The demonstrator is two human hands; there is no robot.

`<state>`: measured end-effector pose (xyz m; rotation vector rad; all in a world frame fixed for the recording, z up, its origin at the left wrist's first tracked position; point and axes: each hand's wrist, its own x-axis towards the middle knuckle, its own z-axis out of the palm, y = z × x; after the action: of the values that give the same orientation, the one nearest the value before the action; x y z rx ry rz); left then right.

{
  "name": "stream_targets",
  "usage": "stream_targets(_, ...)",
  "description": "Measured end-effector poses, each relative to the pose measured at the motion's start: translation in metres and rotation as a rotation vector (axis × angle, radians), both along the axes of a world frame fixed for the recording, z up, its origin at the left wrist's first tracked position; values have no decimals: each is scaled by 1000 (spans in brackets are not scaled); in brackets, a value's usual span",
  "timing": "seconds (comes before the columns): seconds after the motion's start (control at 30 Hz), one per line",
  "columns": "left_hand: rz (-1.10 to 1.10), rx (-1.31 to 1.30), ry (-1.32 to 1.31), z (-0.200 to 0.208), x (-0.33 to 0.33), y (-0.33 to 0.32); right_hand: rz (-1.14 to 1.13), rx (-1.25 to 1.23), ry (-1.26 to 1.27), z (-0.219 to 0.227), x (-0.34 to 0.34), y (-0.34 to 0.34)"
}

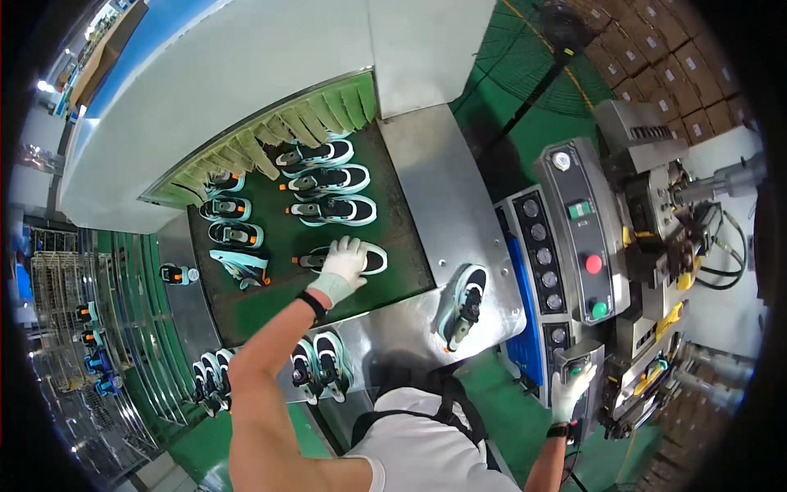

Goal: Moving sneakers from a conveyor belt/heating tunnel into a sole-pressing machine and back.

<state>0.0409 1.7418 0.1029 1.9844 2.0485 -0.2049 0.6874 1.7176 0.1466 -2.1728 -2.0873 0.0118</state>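
Note:
My left hand, in a white glove, reaches over the green conveyor belt and is closed on a black and pale-blue sneaker lying there. Its palm hides the middle of the shoe. Farther up the belt lie more sneakers of the same kind in two groups, one of them a sneaker just beyond my hand. My right hand, also gloved, rests with fingers stretched on a small metal control box with a green button. Between my hands, a single sneaker lies on the metal ledge.
A strip curtain hangs at the machine's opening over the belt. Several sneakers stand along the near edge. At right is a machine with a control panel. A fan and stacked cartons stand behind; racks are left.

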Motion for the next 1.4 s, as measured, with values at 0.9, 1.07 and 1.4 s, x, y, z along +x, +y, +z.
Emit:
stream_targets(0.9,-304,155,-1482,226,294,125,79,-580,2564,164,-125,45)
stream_targets(1.07,-245,253,-1397,237,369,171,19,-329,2541,165,-29,43)
stream_targets(1.4,-257,238,-935,190,449,430,-110,69,2529,151,26,62)
